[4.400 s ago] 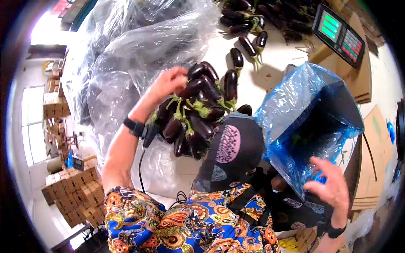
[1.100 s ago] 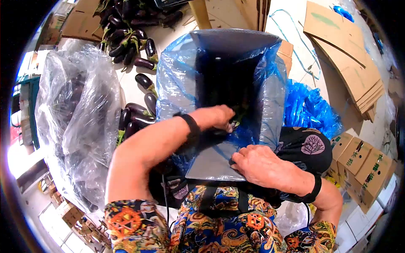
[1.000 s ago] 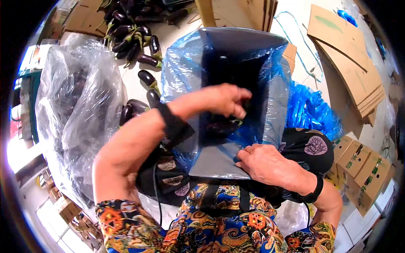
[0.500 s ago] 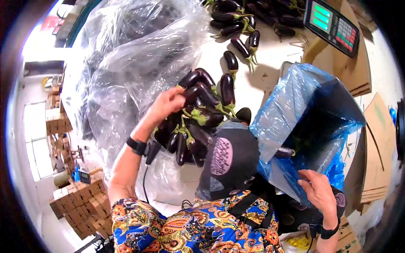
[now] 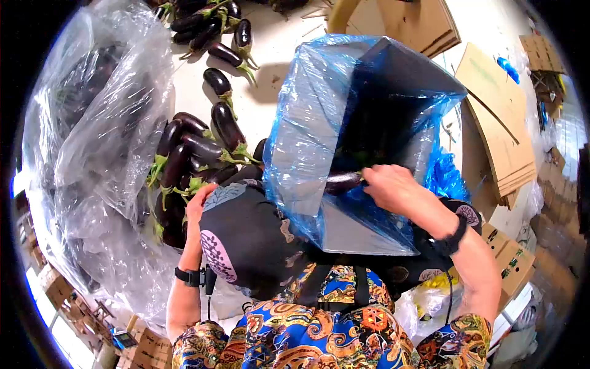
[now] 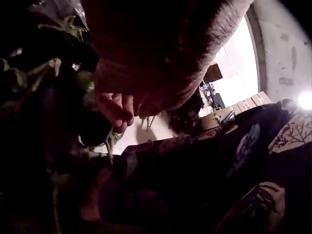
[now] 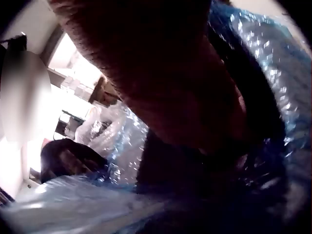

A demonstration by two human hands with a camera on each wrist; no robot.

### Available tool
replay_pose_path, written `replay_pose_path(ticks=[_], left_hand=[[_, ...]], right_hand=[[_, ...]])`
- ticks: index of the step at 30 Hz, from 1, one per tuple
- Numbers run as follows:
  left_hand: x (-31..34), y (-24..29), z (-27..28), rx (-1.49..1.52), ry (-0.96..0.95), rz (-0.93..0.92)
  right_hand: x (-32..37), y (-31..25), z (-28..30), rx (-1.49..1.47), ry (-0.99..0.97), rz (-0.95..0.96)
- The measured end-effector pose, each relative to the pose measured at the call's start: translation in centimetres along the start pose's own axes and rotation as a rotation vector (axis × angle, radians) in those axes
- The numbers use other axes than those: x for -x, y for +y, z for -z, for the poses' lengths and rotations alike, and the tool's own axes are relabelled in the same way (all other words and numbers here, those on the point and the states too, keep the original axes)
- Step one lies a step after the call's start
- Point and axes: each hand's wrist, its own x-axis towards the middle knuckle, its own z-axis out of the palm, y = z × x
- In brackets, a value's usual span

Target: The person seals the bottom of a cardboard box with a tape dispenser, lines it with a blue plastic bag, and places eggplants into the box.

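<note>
A grey box lined with a blue plastic bag (image 5: 307, 123) stands tilted toward me at centre right. My right hand (image 5: 387, 184) grips a dark purple eggplant (image 5: 343, 181) at its stem end, just inside the box mouth. In the right wrist view the eggplant (image 7: 195, 170) is a dark shape against the blue bag (image 7: 273, 73). My left hand (image 5: 200, 203) lies at the near edge of a pile of eggplants (image 5: 190, 150), partly behind a dark patterned cloth (image 5: 246, 240). In the left wrist view its fingers (image 6: 117, 107) are loosely curled beside green stems and hold nothing.
A big clear plastic bag (image 5: 104, 123) of eggplants fills the left side. Loose eggplants (image 5: 215, 31) lie on the pale surface at the top. Flattened cardboard sheets (image 5: 498, 123) are stacked on the right, with printed cartons (image 5: 510, 258) below them.
My right hand left the box's near edge and now holds an eggplant in the box mouth. My left hand dropped from the top of the pile to its near edge.
</note>
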Motion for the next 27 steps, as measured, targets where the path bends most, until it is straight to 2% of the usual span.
replay_pose_path(ticks=[2,3,6,10,13,16,19,21,22,23,26,27], left_hand=[[-0.1,4.3,-1.6,-0.065,-0.022,-0.075],[-0.3,4.9,-2.4,-0.020,-0.047,-0.117],[-0.8,5.9,-3.2,0.098,-0.112,-0.224],[0.2,4.6,-2.6,0.078,-0.090,-0.172],[0.5,3.5,-2.1,0.057,-0.066,-0.127],[0.4,3.0,-1.5,0.028,-0.044,-0.095],[-0.1,2.1,-0.6,-0.005,-0.024,-0.039],[-0.8,1.1,0.0,0.003,-0.012,0.003],[-1.3,1.0,0.0,0.081,0.015,0.043],[-1.3,1.1,0.6,-0.028,-0.012,-0.080],[-1.3,5.9,1.3,0.042,0.085,0.028],[-1.4,7.3,1.7,0.074,0.100,0.051]], right_hand=[[-3.9,0.3,-3.1,0.043,-0.032,0.048],[-5.6,0.5,-4.9,0.053,-0.023,0.086],[-9.0,-0.2,-6.8,0.190,-0.180,0.040],[-9.2,0.9,-7.3,0.153,-0.209,0.020],[-7.6,0.8,-4.8,0.140,-0.223,0.037],[-5.6,2.8,-3.8,0.026,-0.065,0.121],[-3.1,4.3,-0.1,-0.401,0.032,0.094],[-1.2,4.3,2.8,-0.585,-0.027,-0.076],[-0.5,4.3,3.6,-0.708,-0.029,-0.042],[0.3,4.4,4.2,-0.832,-0.031,-0.006],[2.9,2.4,6.5,-1.063,0.006,0.075],[3.5,1.8,6.9,-1.038,0.035,0.116]])
